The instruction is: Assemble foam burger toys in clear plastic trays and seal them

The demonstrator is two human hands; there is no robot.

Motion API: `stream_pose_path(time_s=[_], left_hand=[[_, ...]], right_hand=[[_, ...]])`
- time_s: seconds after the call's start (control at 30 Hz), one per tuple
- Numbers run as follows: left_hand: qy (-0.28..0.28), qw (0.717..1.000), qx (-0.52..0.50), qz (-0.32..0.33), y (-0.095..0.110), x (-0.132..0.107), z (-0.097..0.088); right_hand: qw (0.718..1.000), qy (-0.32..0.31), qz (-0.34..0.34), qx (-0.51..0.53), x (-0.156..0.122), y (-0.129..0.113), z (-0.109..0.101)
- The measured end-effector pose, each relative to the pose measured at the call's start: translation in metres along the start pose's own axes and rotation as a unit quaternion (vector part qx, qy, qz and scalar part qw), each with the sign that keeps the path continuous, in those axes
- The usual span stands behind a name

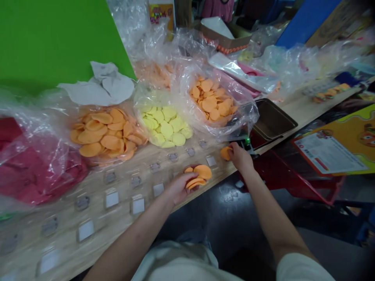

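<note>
Several flat orange foam discs point(202, 172) are fanned out in my left hand point(182, 186), whose fingers close round them above the table's front edge. Further right, my right hand point(240, 157) pinches a single orange disc point(225, 153) low over the wooden tabletop point(218, 171). Small clear plastic trays stand in rows to the left of my hands, some with a white square point(158, 190) and some with a grey piece point(172, 156) inside. Beyond them lie open clear bags of orange discs point(102, 130), yellow discs point(167, 125) and more orange discs point(212, 99).
A red plastic bag point(38, 168) lies at the left, below a green board point(58, 43). A dark brown tray point(274, 119) sits right of the bags. A printed yellow box point(340, 142) rests over a red crate point(299, 171) at the right. Someone in pink point(218, 8) is at the back.
</note>
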State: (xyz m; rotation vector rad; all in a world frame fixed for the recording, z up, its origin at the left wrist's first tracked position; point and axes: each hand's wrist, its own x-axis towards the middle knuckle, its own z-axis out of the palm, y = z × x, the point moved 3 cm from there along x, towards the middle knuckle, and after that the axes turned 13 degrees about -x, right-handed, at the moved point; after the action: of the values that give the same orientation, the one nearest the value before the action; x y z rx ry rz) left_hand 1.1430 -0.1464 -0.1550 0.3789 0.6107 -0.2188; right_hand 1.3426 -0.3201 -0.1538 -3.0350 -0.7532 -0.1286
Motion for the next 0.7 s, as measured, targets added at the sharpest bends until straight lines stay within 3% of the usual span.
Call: stream_pose_path(time_s=[0.1, 0.2, 0.27, 0.33, 0.4, 0.53, 0.7], left_hand=[[-0.024, 0.998, 0.030, 0.043, 0.007, -0.002, 0.004], [-0.038, 0.993, 0.048, 0.103, 0.012, -0.003, 0.009], [-0.040, 0.988, 0.075, 0.131, 0.012, -0.001, 0.010], [-0.031, 0.980, 0.124, 0.153, 0.011, 0.001, 0.008], [-0.010, 0.971, 0.172, 0.164, 0.009, 0.001, 0.004], [0.020, 0.985, 0.115, 0.130, 0.008, -0.006, -0.008], [-0.017, 0.990, 0.008, 0.140, 0.014, -0.018, -0.016]], right_hand=[[0.997, 0.040, -0.013, -0.068, -0.010, -0.012, -0.005], [0.995, 0.092, 0.018, 0.036, -0.029, -0.029, -0.018], [0.977, 0.041, 0.013, 0.207, -0.043, -0.047, -0.023], [0.926, -0.077, -0.014, 0.369, -0.054, -0.065, -0.021], [0.891, -0.118, 0.000, 0.438, -0.056, -0.071, -0.018], [0.922, -0.011, 0.057, 0.382, -0.036, -0.054, -0.008], [0.987, 0.022, -0.083, 0.139, -0.024, -0.057, 0.011]])
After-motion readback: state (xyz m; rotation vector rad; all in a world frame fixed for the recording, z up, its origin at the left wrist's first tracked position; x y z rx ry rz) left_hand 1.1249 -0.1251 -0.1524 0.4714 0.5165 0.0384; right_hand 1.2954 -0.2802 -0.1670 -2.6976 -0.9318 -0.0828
